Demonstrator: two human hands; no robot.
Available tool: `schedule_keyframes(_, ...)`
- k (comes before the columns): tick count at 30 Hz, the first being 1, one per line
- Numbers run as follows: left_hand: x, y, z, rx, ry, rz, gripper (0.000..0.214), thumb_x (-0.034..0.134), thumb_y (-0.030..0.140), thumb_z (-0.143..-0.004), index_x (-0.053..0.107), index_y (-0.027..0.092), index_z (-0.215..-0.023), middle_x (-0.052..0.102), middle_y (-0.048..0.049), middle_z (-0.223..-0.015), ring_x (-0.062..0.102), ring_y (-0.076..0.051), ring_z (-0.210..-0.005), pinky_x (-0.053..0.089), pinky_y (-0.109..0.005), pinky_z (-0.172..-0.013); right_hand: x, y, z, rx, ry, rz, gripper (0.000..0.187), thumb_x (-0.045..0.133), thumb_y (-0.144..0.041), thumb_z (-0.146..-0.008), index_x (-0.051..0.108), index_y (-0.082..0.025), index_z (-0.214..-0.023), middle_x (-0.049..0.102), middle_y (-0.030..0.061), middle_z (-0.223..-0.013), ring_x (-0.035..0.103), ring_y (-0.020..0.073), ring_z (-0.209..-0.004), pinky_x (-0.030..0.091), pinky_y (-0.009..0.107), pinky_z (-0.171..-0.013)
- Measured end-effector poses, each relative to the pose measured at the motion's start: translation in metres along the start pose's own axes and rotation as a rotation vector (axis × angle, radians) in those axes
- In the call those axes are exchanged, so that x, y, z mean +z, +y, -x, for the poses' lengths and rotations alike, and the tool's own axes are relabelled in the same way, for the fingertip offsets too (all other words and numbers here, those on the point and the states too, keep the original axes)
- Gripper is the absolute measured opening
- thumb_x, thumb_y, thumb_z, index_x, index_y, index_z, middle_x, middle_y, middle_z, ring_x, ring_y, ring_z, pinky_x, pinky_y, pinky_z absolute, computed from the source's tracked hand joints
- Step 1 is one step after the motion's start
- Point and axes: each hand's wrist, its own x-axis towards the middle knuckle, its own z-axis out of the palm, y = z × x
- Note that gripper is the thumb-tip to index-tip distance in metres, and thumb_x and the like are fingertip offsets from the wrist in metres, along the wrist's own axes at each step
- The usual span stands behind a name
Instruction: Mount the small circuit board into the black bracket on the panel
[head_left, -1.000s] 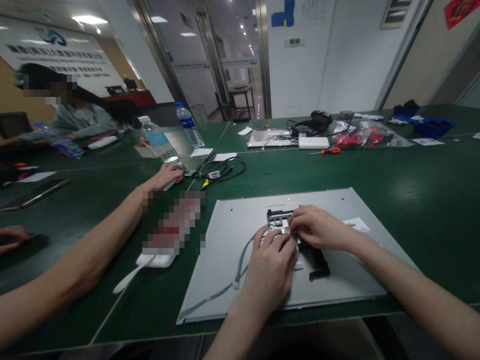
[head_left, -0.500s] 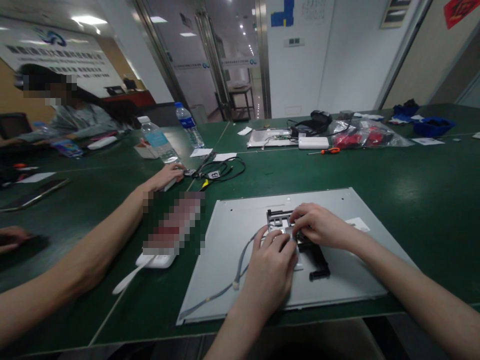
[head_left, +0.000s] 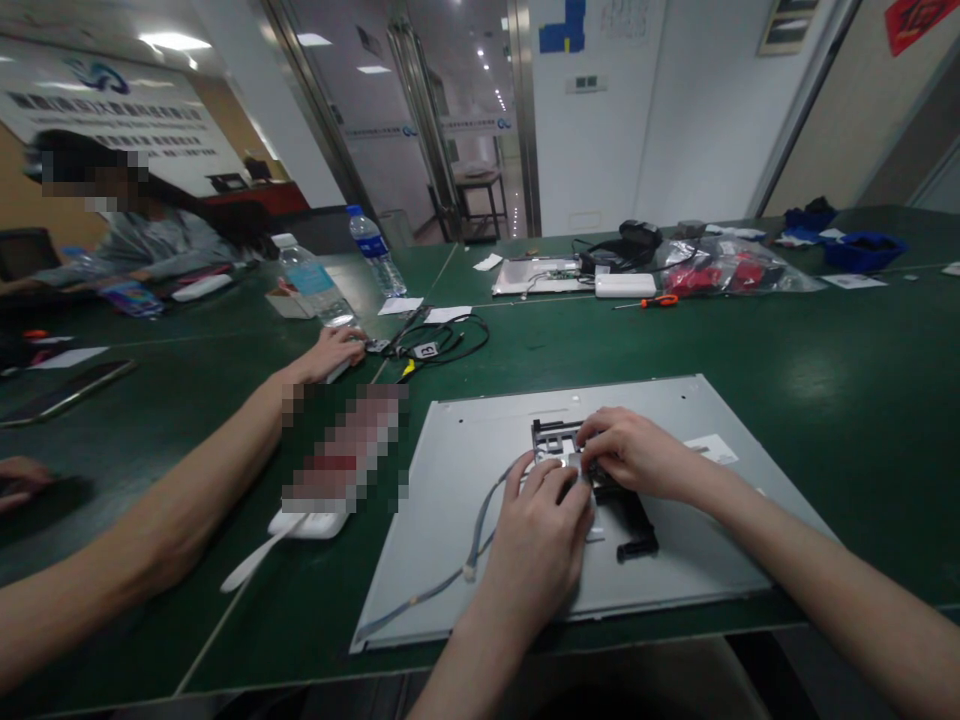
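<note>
A flat grey metal panel (head_left: pixel 450 470) lies on the table before me. On its middle rests a black plastic bracket (head_left: pixel 636 525), mostly covered by my hands. My left hand (head_left: pixel 536 520) is closed over the bracket's near left side, its bent fingers around a small silvery part (head_left: pixel 571 461). From the right, my right hand (head_left: pixel 626 450) reaches in with fingers pinched at the bracket's middle. What lies between its fingertips is hidden. A thin grey cable (head_left: pixel 474 540) runs from the bracket to the panel's near left corner.
Another person's arm (head_left: pixel 172 500) stretches across the left, its hand near black cables (head_left: pixel 450 345). A white power bank (head_left: pixel 322 523) lies beside the panel. Farther back are water bottles (head_left: pixel 319 285), an orange screwdriver (head_left: pixel 660 301), plastic bags (head_left: pixel 720 270) and a blue tray (head_left: pixel 862 255).
The view has shifted very slightly. My hands keep nearly the same places on the bracket, with only a tiny shift of the right fingers.
</note>
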Motion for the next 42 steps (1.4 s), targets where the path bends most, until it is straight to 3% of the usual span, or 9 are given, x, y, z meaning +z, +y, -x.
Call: schedule_keyframes(42,-0.0032,0.0004,0.0005,0.004,0.015,-0.012,0.017,0.051,0.021,-0.088,0.061,0.020,-0.101,0.061,-0.0058,-0.106,0.051,-0.023,-0.109,0.029,-0.050,-0.107,-0.0009,0.0010,0.0003,-0.007,-0.005,0.009,0.034,0.052,0.001,-0.073,0.074,-0.023,-0.081,0.067,0.0043,-0.100,0.057,0.0197,-0.093,0.042,0.037,-0.086)
